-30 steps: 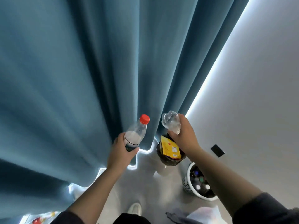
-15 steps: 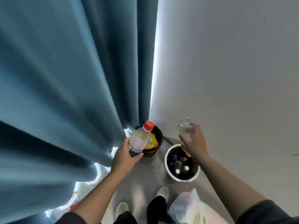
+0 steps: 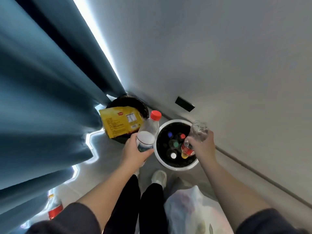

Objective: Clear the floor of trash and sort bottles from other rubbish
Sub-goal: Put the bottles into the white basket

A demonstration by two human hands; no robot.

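My left hand (image 3: 135,153) grips a clear plastic bottle with a red cap (image 3: 148,130), held just left of a white bin (image 3: 177,166). My right hand (image 3: 203,146) holds a crumpled clear bottle (image 3: 198,131) over the bin's right rim. The white bin has a dark liner and holds several bottles with coloured caps, one with a red label (image 3: 186,150). Behind it to the left, a black bin (image 3: 133,103) holds a yellow package (image 3: 120,123).
A teal curtain (image 3: 50,98) hangs on the left and a grey wall (image 3: 219,56) with a black outlet (image 3: 184,104) rises on the right. A translucent plastic bag (image 3: 190,211) lies by my feet. Another red-labelled bottle (image 3: 54,209) lies on the floor at lower left.
The view has tilted down toward the bins. Both hands have dropped lower, the right one now over the white bin's rim with its crumpled bottle.
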